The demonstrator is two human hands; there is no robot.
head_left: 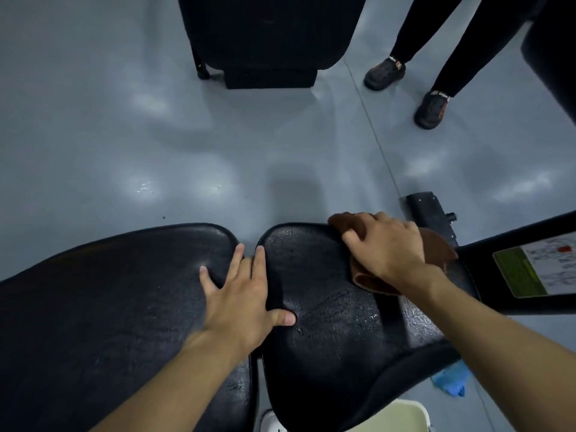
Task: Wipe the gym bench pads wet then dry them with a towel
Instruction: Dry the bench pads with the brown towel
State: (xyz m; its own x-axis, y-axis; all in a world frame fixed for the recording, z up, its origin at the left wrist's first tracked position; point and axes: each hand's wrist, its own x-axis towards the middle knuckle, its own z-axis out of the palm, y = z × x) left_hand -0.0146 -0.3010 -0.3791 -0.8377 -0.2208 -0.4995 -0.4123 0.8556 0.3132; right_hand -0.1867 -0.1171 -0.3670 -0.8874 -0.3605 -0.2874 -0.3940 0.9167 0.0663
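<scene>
Across the lower half of the view lay two black cushioned pads side by side, the wider left pad (109, 307) dull, the right pad (327, 307) cracked and glistening wet. The left hand (243, 300) lay open and flat, bridging the gap between them. At the right pad's far corner the right hand (386, 244), fingers spread, pressed a brown cloth (436, 247) down. Beyond, on the grey floor (124, 135), stood another black padded seat (265, 32) and a bystander's legs (461, 51). A label (536, 266) marked the frame; something blue (450, 380) lay below.
</scene>
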